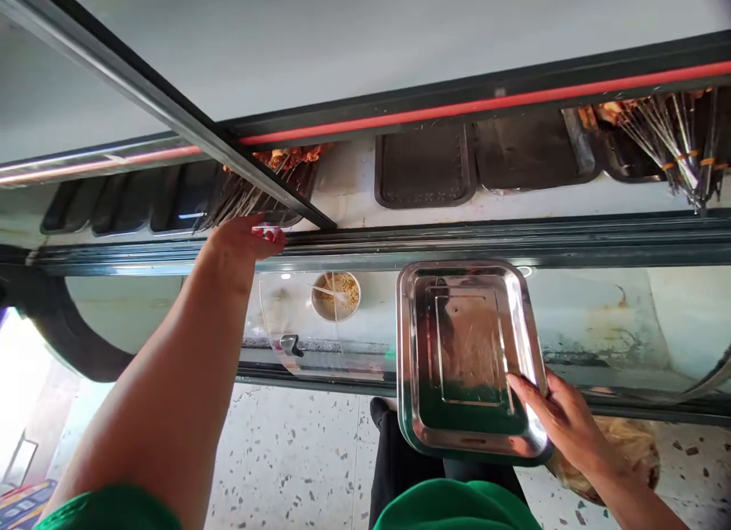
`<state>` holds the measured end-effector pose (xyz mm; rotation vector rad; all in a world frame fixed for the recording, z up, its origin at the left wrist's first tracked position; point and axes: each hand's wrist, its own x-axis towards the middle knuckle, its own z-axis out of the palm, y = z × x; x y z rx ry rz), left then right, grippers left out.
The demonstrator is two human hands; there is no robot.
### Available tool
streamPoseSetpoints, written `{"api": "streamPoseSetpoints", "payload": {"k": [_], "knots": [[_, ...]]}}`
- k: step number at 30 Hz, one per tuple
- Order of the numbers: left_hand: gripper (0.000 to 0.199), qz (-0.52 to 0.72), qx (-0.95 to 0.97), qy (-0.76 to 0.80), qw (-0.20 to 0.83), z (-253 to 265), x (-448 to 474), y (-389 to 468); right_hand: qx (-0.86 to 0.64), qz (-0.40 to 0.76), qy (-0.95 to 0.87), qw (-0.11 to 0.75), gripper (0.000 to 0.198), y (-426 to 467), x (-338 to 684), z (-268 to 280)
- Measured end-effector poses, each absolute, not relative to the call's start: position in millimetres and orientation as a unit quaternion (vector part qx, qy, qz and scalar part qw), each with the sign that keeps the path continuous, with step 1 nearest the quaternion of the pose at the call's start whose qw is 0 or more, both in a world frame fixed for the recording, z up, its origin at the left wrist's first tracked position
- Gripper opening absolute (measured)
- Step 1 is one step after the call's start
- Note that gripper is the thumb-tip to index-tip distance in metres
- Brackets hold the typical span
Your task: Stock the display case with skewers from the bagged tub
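Observation:
My right hand grips the right rim of a shiny rectangular steel tray, thumb over the rim and fingers beneath. The tray is bare and held in front of my body. My left hand reaches over the sliding track of a display case. It is at the near edge of a dark tray with meat skewers, next to the metal skewer ends. Its fingers are bent and partly hidden, so whether it holds anything is unclear.
Dark trays line the case shelf. More skewers lie at the right, banded together. A slanted metal frame bar crosses above my left hand. Below the track, a round bowl with grainy food and a spoon shows through glass. A plastic bag sits on the floor.

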<state>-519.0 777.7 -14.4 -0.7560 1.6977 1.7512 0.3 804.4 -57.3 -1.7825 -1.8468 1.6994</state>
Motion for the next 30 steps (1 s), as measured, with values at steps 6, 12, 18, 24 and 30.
{"api": "streamPoseSetpoints", "payload": {"k": [6, 12, 18, 24, 30], "knots": [[0.020, 0.745, -0.247, 0.564, 0.256, 4, -504, 797, -0.597, 0.530, -0.601, 0.039, 0.036, 815, 7, -45], [0.035, 0.804, -0.172, 0.497, 0.277, -14, -506, 792, -0.598, 0.513, -0.615, 0.035, 0.039, 820, 5, -37], [0.048, 0.812, -0.123, 0.489, 0.294, -37, -511, 782, -0.606, 0.525, -0.595, 0.060, 0.036, 813, -7, -41], [0.058, 0.821, -0.127, 0.462, 0.311, -50, -513, 762, -0.620, 0.548, -0.542, 0.149, 0.032, 815, -40, -46], [0.046, 0.814, -0.147, 0.483, 0.287, -57, -519, 751, -0.619, 0.583, -0.497, 0.171, 0.036, 817, -66, -42]]}}
